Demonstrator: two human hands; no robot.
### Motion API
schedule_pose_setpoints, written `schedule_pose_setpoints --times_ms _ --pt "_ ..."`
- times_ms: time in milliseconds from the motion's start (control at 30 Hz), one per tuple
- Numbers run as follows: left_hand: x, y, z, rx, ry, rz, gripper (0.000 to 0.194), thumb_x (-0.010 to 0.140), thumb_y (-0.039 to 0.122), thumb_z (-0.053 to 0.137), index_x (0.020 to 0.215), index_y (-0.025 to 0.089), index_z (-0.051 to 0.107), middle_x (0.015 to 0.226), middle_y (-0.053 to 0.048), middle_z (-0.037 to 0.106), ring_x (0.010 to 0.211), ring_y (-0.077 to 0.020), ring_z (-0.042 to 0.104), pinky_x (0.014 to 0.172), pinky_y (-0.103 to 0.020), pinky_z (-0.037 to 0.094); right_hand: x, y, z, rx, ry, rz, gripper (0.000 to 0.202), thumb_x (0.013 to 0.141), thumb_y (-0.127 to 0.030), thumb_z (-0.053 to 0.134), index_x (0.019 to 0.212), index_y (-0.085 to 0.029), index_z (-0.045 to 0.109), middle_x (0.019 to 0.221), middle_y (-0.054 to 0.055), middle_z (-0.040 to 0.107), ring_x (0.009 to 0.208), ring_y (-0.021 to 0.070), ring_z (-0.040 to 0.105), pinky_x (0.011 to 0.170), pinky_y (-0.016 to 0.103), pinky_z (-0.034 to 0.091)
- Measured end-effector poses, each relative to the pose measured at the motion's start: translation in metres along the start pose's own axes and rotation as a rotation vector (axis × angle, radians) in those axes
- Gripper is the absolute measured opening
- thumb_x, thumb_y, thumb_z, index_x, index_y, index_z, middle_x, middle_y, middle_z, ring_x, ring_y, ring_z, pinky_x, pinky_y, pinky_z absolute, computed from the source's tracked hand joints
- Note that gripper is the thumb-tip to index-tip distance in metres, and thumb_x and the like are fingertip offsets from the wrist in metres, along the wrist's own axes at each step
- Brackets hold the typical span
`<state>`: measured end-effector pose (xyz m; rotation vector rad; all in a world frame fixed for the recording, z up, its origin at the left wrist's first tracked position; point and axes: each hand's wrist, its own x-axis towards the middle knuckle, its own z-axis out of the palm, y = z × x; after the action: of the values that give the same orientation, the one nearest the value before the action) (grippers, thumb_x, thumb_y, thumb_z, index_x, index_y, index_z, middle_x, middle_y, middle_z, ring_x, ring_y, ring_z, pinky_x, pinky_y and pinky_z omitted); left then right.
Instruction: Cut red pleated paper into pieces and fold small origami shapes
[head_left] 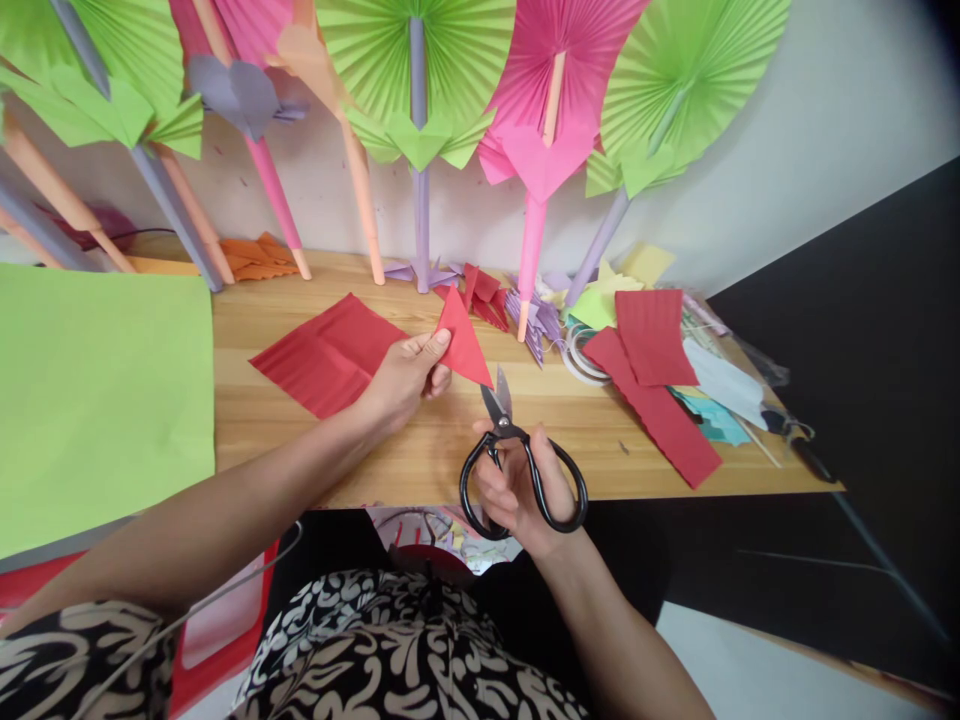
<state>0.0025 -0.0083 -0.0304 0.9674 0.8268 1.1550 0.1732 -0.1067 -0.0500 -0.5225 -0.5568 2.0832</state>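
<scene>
Pinched between the thumb and fingers of my left hand (409,378) is a folded red paper triangle (463,345). My right hand (525,490) holds black-handled scissors (504,425) by the loops, their blades parted and pointing up at the triangle's lower right corner. Whether the blades touch the paper is hard to tell. A creased red paper sheet (330,355) lies on the wooden table (420,460), behind and left of my left hand.
Green paper (105,400) covers the table's left side. Pleated fans (416,70) on sticks lean against the wall at the back. Red strips (660,410), a tape roll (585,355) and paper scraps lie on the right.
</scene>
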Motion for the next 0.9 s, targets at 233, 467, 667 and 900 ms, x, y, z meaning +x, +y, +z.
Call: schedule_pose_setpoints --times_ms 233,467,667,900 --pt "0.0001 -0.0008 0.0006 -0.027 -0.011 -0.013 0.054 0.086 0.057 0.070 0.057 0.018 0.046 0.044 0.004 0.044 0.041 -0.0066 0.039 0.043 -0.020 0.026 -0.0007 0.0013 -0.0003 -0.006 -0.010 0.003 0.046 0.096 -0.057 0.054 0.119 -0.022 0.072 0.063 -0.004 0.051 0.043 0.0055 0.028 0.035 0.015 0.035" --pt "0.0013 -0.0014 0.0003 -0.019 -0.025 -0.004 0.057 0.087 0.058 0.069 0.055 0.018 0.045 0.044 0.004 0.043 0.040 -0.0060 0.038 0.043 -0.020 0.026 0.0000 0.0005 0.0005 0.000 -0.001 -0.012 0.045 0.096 -0.057 0.055 0.117 -0.022 0.072 0.062 -0.004 0.052 0.042 0.0054 0.029 0.035 0.015 0.035" --pt "0.0010 -0.0003 -0.0004 -0.021 -0.028 -0.007 0.057 0.084 0.060 0.070 0.055 0.018 0.045 0.043 0.005 0.043 0.040 -0.0061 0.038 0.042 -0.020 0.025 -0.0002 0.0004 0.0013 -0.002 0.010 -0.007 0.046 0.094 -0.059 0.058 0.116 -0.022 0.073 0.060 -0.005 0.051 0.040 0.0046 0.025 0.033 0.014 0.033" --pt "0.0004 0.0009 0.0006 0.001 -0.031 -0.019 0.057 0.086 0.061 0.068 0.057 0.018 0.044 0.043 0.005 0.043 0.040 -0.0061 0.037 0.043 -0.021 0.024 0.0007 0.0006 0.0030 -0.014 0.030 -0.018 0.044 0.092 -0.059 0.061 0.113 -0.021 0.074 0.056 -0.006 0.049 0.038 0.0044 0.023 0.032 0.013 0.033"
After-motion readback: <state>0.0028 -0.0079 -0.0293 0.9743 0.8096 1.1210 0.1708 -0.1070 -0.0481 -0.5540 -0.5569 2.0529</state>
